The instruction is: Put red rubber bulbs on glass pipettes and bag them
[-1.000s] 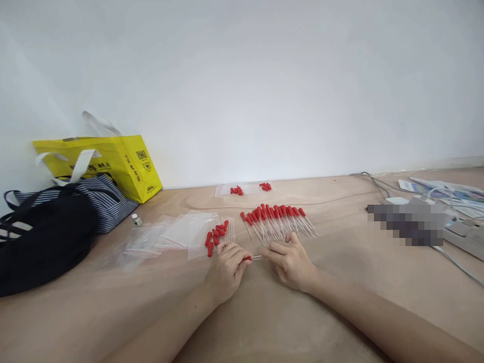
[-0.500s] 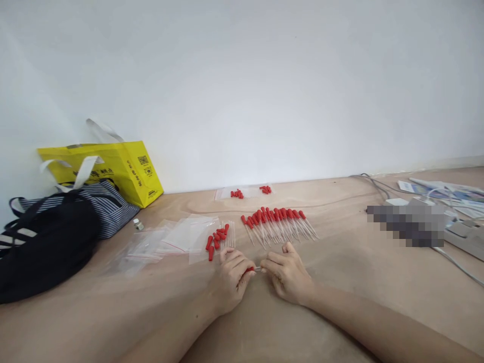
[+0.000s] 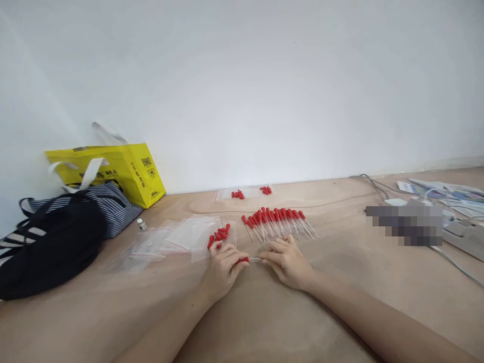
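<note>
My left hand point(image 3: 226, 266) pinches a red rubber bulb point(image 3: 243, 260) at the end of a dropper. A thin clear glass tube point(image 3: 254, 259) runs from the bulb to my right hand point(image 3: 285, 261), whose fingers are closed on its other end. Just beyond my hands lies a row of droppers point(image 3: 278, 216), red bulbs facing away and clear tips toward me. Beside my left hand are loose red bulbs point(image 3: 219, 235) and several bare glass tubes point(image 3: 232, 229), partly hidden by my fingers.
Clear zip bags point(image 3: 191, 233) lie spread at the left, near a small vial point(image 3: 141, 224). Another bag with red bulbs point(image 3: 238, 194) lies by the wall. A yellow bag point(image 3: 141, 176) and a black bag point(image 3: 56, 247) stand at the far left. Cables and papers point(image 3: 446, 190) occupy the right.
Both hands have moved slightly away from me and a little further apart. More of the clear tube and the red bulb shows between them.
</note>
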The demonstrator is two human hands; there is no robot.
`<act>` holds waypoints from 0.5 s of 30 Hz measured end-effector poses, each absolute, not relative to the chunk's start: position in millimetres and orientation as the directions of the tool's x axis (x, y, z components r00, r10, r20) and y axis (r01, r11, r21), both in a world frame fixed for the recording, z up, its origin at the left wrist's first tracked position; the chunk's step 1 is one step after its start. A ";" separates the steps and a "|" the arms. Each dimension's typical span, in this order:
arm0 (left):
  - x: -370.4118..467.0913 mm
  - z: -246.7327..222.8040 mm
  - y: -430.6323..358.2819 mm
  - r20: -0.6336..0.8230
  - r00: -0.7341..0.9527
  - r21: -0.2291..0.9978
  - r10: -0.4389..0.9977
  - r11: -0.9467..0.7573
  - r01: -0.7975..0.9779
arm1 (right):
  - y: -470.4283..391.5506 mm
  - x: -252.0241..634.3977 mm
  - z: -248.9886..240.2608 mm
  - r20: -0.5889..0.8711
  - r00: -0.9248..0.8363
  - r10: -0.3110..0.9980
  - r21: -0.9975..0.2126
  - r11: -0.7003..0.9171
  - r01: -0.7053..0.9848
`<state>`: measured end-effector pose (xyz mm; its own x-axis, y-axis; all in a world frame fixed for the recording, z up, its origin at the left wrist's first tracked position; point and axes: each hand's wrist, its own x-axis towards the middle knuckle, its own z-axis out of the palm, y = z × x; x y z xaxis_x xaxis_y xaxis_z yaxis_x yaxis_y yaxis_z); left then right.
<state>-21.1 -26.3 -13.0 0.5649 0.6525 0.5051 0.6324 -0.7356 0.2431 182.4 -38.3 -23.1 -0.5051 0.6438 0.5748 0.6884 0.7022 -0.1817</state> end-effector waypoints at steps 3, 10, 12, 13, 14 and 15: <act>-26.1 -13.4 -23.8 0.490 0.533 0.236 0.690 -0.694 0.681 | -39.3 183.0 -25.7 0.587 -0.474 0.656 -0.160 0.668 0.727; -48.8 -2.0 -10.1 0.477 0.160 0.245 0.864 -0.305 0.920 | -16.9 160.8 -26.1 0.586 -0.094 0.805 -0.313 0.331 0.890; -54.2 0.2 -7.6 0.415 0.096 0.255 0.905 -0.217 0.942 | -4.6 147.8 -22.3 0.559 -0.006 0.829 -0.335 0.233 0.913; -56.0 0.7 -6.8 0.380 0.075 0.263 0.922 -0.185 0.947 | 1.1 141.2 -20.5 0.540 0.027 0.841 -0.338 0.187 0.922; -57.2 0.9 -6.2 0.346 0.058 0.269 0.936 -0.158 0.950 | 6.1 135.1 -18.8 0.522 0.057 0.851 -0.338 0.144 0.930; -57.9 0.9 -5.8 0.316 0.043 0.274 0.948 -0.135 0.952 | 10.3 129.9 -17.6 0.502 0.076 0.862 -0.334 0.111 0.936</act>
